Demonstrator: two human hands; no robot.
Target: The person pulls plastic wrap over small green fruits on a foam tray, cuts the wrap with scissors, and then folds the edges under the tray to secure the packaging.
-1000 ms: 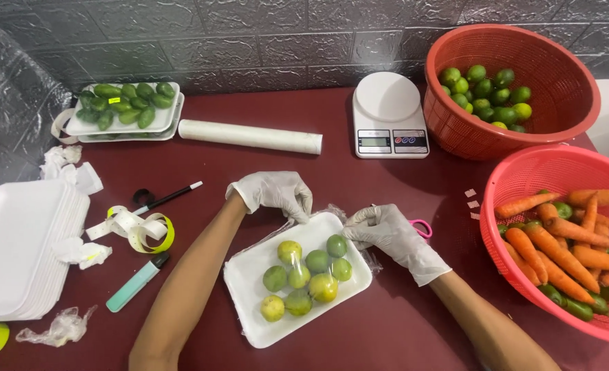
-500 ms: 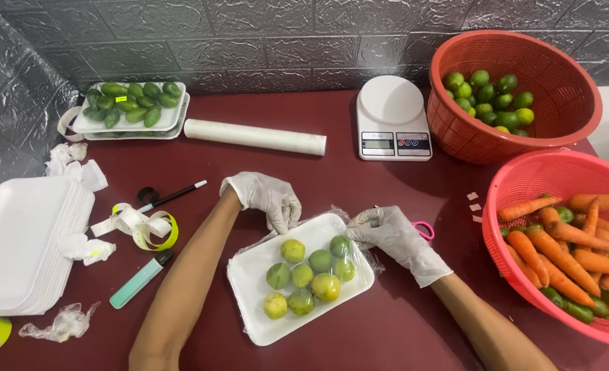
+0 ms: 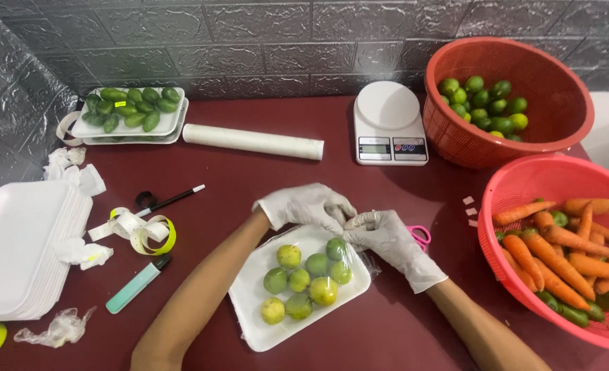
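Observation:
A white foam tray (image 3: 256, 323) with several green limes (image 3: 304, 278) lies on the dark red table, near the front centre. Clear plastic film (image 3: 359, 257) covers its far right part. My left hand (image 3: 304, 205), in a white glove, is at the tray's far edge with fingers pinched on the film. My right hand (image 3: 390, 240), also gloved, sits at the tray's far right corner and grips the same film. The two hands touch each other there.
Pink scissors (image 3: 421, 237) lie behind my right hand. A roll of film (image 3: 253, 141), a kitchen scale (image 3: 389, 124), a red basket of limes (image 3: 507, 103), a basket of carrots (image 3: 565, 240), stacked foam trays (image 3: 16, 247), a wrapped lime tray (image 3: 129, 110), label tape (image 3: 139, 230), a pen (image 3: 170, 199) and a lighter (image 3: 136, 283) surround them.
My hands have come together at the tray's far right corner, drawing the film there. The tray has shifted slightly.

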